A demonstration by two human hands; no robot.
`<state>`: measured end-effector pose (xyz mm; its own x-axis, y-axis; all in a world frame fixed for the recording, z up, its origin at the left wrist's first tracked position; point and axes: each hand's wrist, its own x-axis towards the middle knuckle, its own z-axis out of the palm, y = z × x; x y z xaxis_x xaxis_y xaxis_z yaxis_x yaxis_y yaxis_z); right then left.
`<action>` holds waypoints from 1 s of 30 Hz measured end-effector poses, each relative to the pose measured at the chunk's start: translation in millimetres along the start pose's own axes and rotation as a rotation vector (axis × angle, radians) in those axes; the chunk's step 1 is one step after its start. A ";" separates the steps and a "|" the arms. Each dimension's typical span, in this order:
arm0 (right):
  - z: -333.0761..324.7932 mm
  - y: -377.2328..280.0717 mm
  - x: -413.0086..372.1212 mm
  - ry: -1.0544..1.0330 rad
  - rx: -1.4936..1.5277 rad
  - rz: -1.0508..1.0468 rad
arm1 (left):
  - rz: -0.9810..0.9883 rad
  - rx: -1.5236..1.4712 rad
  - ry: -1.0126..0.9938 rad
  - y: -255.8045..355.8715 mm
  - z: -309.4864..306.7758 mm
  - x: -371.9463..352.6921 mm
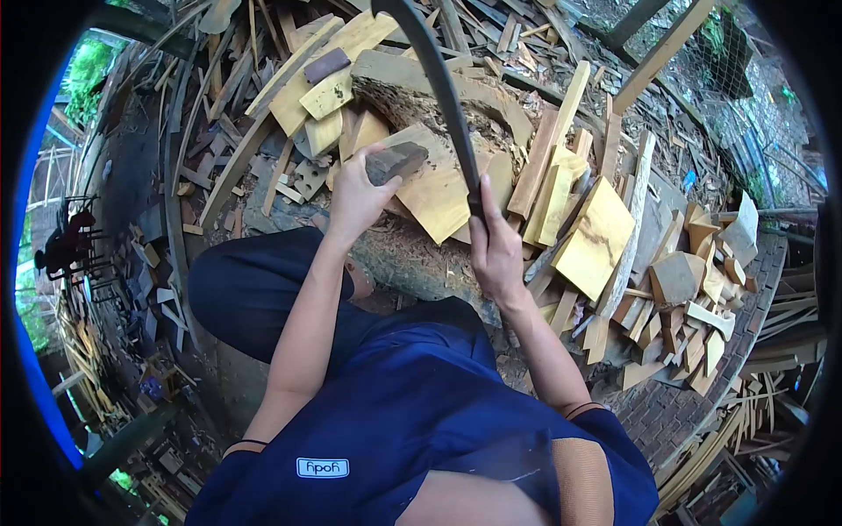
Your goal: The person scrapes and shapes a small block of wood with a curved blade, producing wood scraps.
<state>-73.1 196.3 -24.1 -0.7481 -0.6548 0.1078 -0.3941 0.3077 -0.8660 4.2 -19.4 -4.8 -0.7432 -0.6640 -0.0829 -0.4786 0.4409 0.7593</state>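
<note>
My left hand (360, 195) is closed around a weathered, dark grey-brown block (396, 163), thumb and fingers on its near end. The block is held over a pale, split chunk of wood (430, 206). In my right hand (500, 254) is the handle of a long, dark machete (447, 96). Its blade curves up and away from me, with the hooked tip at the top edge of the view. A thick, rough log (412, 92) lies behind both hands. Just right of my right hand lie yellow wood pieces (598, 237).
Slabs of wood and a small purple-brown block (326, 66) lie at the back left. Offcuts (675, 280) are heaped on the right over brick paving (653, 430). A wooden post (662, 57) slants at the upper right. My bent knee (246, 289) is at the left.
</note>
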 end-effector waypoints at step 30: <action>12.8 6.6 -7.1 0.100 -0.015 -0.118 | 0.012 0.115 -0.034 13.3 -4.3 19.4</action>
<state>-63.6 194.2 -36.8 -0.7455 -0.6151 0.2568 -0.4894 0.2436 -0.8373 -14.6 -29.0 6.5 -0.7639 -0.6379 -0.0974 -0.5185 0.5169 0.6812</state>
